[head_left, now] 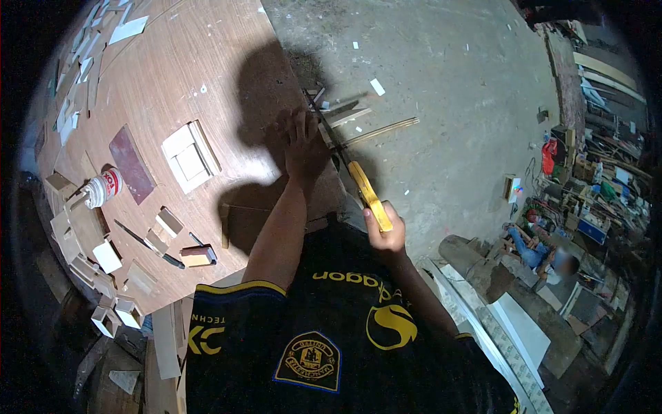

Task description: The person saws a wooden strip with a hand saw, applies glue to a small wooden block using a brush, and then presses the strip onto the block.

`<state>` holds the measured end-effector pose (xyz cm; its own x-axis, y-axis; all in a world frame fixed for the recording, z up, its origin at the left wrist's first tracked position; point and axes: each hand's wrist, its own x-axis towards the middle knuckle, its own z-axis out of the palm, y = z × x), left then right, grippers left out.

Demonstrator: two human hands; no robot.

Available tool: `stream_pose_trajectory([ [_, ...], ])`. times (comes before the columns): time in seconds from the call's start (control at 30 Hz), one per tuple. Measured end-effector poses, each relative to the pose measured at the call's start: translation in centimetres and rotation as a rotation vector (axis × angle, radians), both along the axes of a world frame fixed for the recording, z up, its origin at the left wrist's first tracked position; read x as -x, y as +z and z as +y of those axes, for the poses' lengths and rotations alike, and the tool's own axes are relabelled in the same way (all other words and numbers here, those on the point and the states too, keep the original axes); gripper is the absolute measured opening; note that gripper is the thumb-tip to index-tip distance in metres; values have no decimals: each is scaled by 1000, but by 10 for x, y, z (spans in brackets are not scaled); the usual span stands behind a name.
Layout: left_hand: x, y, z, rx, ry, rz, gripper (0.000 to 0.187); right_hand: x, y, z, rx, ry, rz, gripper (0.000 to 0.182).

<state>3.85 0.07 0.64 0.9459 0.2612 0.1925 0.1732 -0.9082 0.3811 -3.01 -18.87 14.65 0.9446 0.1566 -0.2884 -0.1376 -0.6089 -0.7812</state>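
My left hand [301,148] lies with its fingers spread on the wooden table [186,62], near its right edge and in shadow. My right hand [387,231] is wrapped round the yellow handle of a saw [371,195]. The dark blade runs up from the handle along the table's edge, beside my left hand. Thin wooden strips [381,131] stick out past that edge, across the blade. Whether the blade touches the wood is too small to tell.
On the table are pale wood pieces [191,157], a reddish-brown panel [132,164], a white and red container [105,188], a knife [148,244] and small wooden boxes [129,310]. A person [541,255] sits at the right among scrap on the concrete floor [455,138].
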Motion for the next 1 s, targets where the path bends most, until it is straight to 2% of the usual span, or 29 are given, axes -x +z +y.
stream_pose_trajectory([
  [0.2, -2, -8, -4, 70, 27, -23, 55, -3, 7, 10, 59, 51, 42, 17],
  [0.27, -1, -13, -11, 276, 165, 177, 61, -6, 14, 14, 100, 42, 79, 17],
  [0.3, -3, -4, -11, 279, 163, 179, 61, -8, 19, 15, 90, 24, 118, 17],
  [0.37, -11, 24, -6, -44, 138, -75, 49, -13, 28, 19, 82, 5, 158, 17],
  [0.47, -12, 3, -5, -11, 141, -218, 53, -13, 38, 21, 98, 33, 171, 17],
  [0.5, -14, 12, -1, -11, 139, -218, 53, -11, 41, 19, 125, 52, 161, 17],
  [0.57, -16, 37, 7, 414, 75, 468, 70, -12, 43, 19, 156, 68, 155, 17],
  [0.6, -15, 29, 3, 418, 73, 472, 70, -15, 45, 21, 156, 42, 189, 17],
  [0.67, -12, 8, -7, -24, 115, -185, 55, -21, 51, 25, 160, 16, 230, 17],
  [0.77, -13, 2, -6, 56, 127, -155, 59, -24, 59, 28, 182, 21, 238, 18],
  [0.87, -6, -24, 0, -17, 65, -81, 65, -20, 60, 22, 191, 104, 123, 19],
  [1.0, -10, -10, -6, 37, 137, -68, 60, -27, 76, 28, 196, 54, 230, 20],
])
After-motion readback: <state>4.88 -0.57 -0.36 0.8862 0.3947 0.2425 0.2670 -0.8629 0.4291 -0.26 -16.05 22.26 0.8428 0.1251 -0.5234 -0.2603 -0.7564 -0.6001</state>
